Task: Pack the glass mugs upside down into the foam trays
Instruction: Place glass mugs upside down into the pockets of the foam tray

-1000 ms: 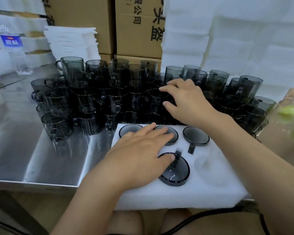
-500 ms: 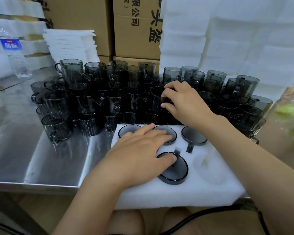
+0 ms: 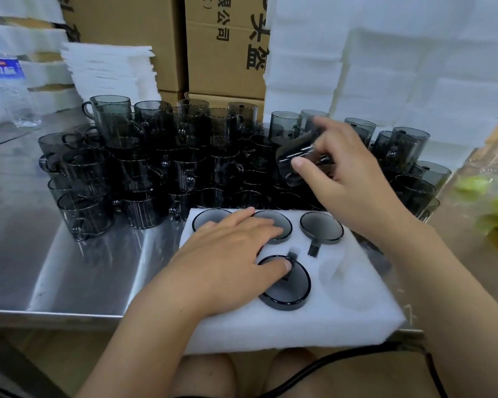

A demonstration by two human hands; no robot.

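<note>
Steadying the foam tray [image 3: 299, 331] on the counter [image 3: 69, 268] with the left hand [image 3: 227, 262] — fingers lying flat over seated mugs [image 3: 288, 288], holding nothing. Leaving the near-right pocket [image 3: 347, 278] unfilled. Farther back, lifting a mug [image 3: 292, 162] clear of the pile [image 3: 144, 168] with the right hand [image 3: 348, 182], only reaching in a moment ago — grip curling round it, tilting it, probably for that pocket.

White foam tray [image 3: 314, 328], near centre: we see four smoky grey glass mugs [image 3: 321, 227] seated base-up, three far, one near; near-right pocket [image 3: 345, 280] unfilled. The right hand [image 3: 348, 182] grips one tilted mug [image 3: 292, 159] above the upright mug cluster [image 3: 144, 168] beyond.
</note>
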